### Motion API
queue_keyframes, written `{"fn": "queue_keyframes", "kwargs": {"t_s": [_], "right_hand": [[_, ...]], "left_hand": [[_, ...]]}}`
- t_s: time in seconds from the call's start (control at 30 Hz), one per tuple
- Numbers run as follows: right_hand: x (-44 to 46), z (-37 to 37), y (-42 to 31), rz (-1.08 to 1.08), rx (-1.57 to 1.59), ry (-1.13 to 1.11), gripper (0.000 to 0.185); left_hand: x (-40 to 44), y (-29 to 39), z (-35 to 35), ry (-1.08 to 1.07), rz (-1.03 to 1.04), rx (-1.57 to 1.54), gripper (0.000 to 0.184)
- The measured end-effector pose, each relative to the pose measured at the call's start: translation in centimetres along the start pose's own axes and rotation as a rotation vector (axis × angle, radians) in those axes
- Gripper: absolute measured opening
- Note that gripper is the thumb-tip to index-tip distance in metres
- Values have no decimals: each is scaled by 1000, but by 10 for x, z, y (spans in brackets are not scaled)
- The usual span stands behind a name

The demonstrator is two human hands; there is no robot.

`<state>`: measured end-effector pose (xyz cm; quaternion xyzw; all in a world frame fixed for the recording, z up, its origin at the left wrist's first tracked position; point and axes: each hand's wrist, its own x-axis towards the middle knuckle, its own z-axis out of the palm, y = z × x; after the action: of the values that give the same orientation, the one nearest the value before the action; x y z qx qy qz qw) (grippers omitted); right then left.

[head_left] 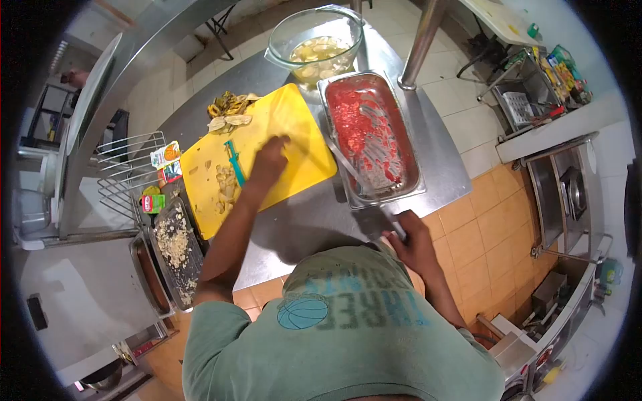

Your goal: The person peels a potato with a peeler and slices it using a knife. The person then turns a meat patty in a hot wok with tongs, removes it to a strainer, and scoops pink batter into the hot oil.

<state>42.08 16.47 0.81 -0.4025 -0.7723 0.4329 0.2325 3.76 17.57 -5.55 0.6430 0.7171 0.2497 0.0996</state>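
**Beside the metal pan, a knife in my right hand**

At the worktop's [438, 157] near edge, my right hand [412, 237] has its fingers closed round the handle of a long knife [355, 172]. The blade slants away across the near left corner of the pan [402, 140], which is smeared with red; I cannot tell whether the two touch. Over the middle of the yellow board [307, 144], my left hand [269, 162] is blurred, its fingers partly curled, and I cannot tell if they hold anything. Just beside it lies a green-handled peeler [235, 164].

Peels [231, 110] are heaped along the board's far edge, and small pale scraps [227, 184] lie towards its near left side. At the worktop's far edge stands a glass bowl [281, 48] with pale slices [321, 53] in liquid. Left of the board, a dark tray [191, 246] carries pale crumbs [172, 244].
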Motion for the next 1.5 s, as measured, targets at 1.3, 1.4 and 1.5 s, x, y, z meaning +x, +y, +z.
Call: {"fn": "queue_keyframes", "kwargs": {"t_s": [1.3, 1.4, 1.5], "right_hand": [[63, 212, -16, -413, -448, 455, 50], [-35, 190, -34, -282, -248, 275, 51], [-152, 177, -5, -113, -185, 251, 46]], "left_hand": [[-318, 112, 26, 104, -286, -831, 22], [-341, 126, 39, -143, -255, -866, 24], [-355, 144, 68, -471, -267, -782, 26]]}}
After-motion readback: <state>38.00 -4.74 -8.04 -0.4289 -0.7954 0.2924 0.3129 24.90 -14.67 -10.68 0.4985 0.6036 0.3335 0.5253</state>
